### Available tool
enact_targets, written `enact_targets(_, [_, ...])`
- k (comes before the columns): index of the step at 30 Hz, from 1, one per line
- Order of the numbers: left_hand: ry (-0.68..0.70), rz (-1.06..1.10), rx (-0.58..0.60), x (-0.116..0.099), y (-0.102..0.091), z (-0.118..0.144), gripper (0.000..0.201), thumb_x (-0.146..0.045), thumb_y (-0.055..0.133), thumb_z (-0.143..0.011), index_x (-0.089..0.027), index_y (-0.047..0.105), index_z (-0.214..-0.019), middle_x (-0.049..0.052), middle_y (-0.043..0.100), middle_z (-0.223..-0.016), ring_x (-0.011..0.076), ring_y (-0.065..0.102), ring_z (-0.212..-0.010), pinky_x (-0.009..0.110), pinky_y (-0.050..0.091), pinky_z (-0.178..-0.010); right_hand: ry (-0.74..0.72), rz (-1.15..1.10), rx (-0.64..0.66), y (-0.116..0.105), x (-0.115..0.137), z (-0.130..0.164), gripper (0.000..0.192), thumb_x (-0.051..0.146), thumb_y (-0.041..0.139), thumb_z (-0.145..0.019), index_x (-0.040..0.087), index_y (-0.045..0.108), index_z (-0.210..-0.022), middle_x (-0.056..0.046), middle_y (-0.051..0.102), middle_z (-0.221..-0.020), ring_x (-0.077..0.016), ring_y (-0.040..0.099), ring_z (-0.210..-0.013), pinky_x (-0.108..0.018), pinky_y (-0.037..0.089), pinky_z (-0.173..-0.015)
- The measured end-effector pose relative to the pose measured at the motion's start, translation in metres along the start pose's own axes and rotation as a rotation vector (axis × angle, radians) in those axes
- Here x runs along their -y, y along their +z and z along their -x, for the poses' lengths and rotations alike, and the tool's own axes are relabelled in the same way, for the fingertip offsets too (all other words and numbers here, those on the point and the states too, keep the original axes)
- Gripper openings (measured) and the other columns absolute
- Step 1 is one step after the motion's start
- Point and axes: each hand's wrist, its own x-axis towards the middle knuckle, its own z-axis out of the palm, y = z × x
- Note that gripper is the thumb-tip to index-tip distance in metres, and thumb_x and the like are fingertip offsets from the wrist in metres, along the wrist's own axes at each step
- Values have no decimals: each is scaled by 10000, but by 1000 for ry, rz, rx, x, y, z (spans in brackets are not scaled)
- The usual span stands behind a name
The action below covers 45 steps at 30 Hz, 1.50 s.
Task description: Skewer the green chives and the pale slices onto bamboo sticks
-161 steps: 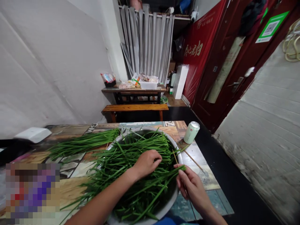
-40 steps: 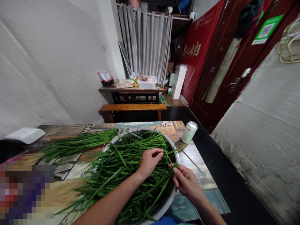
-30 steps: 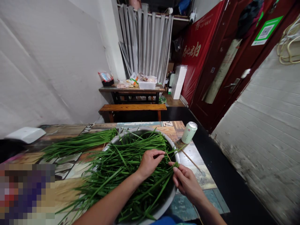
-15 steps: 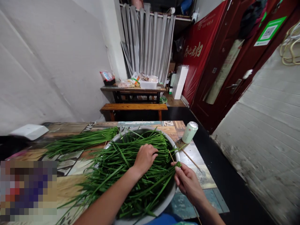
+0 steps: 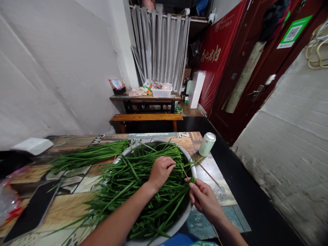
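A large metal basin point(image 5: 179, 223) holds a heap of long green garlic chives point(image 5: 133, 191), many hanging over its left rim. Over the heap, my left hand point(image 5: 161, 172) is closed with curled fingers near the cut ends; whatever they pinch is hidden. My right hand point(image 5: 203, 196), at the basin's right rim, is closed on a thin bamboo skewer point(image 5: 183, 170) and the ends of several chives. The skewer's tip points up and left toward my left hand, and its other end shows below my right wrist. Whether it pierces the chives I cannot tell.
Left of the basin lies another chive bundle point(image 5: 89, 155). Loose skewers point(image 5: 210, 175) and a pale green can point(image 5: 207, 144) are at the right. A dark phone point(image 5: 32, 212) and a plastic bag point(image 5: 9, 201) occupy the left front. Beyond stands a wooden bench point(image 5: 147, 117).
My left hand has shifted slightly right, toward the skewer tip. My right hand and the skewer have moved a little left. The phone and bag, formerly pixelated, now show clearly.
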Motion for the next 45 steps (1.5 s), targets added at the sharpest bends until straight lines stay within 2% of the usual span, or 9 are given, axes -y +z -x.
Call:
enact_targets(7, [-210, 269, 3, -11, 6, 1, 160, -228, 562, -726, -196, 685, -824, 17, 690, -823, 148, 617, -765, 242, 462, -728, 5, -4, 0, -3, 0, -2, 378, 412, 550, -781, 121, 494, -1015, 97, 461, -393, -2, 236, -229, -116, 130, -247])
enact_targets(17, [-308, 368, 11, -11, 4, -1, 168, -247, 570, -708, -189, 699, -797, 15, 701, -813, 159, 634, -772, 249, 476, -739, -3, -14, 8, -2, -2, -4, 359, 396, 553, -785, 119, 498, -1007, 98, 454, -390, 0, 238, -234, -113, 134, -249])
enact_targets(24, [-313, 370, -8, -10, 7, 1, 172, -247, 571, -705, -190, 700, -804, 13, 701, -813, 157, 636, -769, 244, 478, -732, 7, -8, -4, 0, 0, -4, 390, 420, 573, -759, 114, 504, -990, 100, 447, -380, 1, 228, -230, -114, 133, -246])
enact_targets(31, [-307, 386, 21, -11, 5, 1, 185, -256, 570, -710, -197, 701, -826, 19, 700, -841, 163, 635, -801, 254, 477, -763, 2, -10, -4, -1, -2, -3, 364, 401, 556, -782, 117, 511, -1005, 96, 452, -394, 4, 223, -234, -115, 124, -249])
enact_targets(42, [-224, 368, 34, -20, 6, 9, 187, -234, 563, -725, -202, 701, -848, 35, 697, -851, 156, 627, -791, 251, 465, -761, -50, -24, 16, -2, -5, -1, 387, 353, 498, -841, 123, 437, -1146, 82, 482, -434, 1, 238, -249, -110, 146, -253])
enact_targets(45, [-169, 414, 142, -29, 6, 15, 186, -225, 556, -729, -191, 704, -838, 36, 696, -833, 147, 625, -772, 228, 463, -735, -67, -38, 16, -2, -4, -1, 389, 351, 498, -841, 131, 428, -1155, 87, 476, -437, 1, 232, -249, -110, 149, -251])
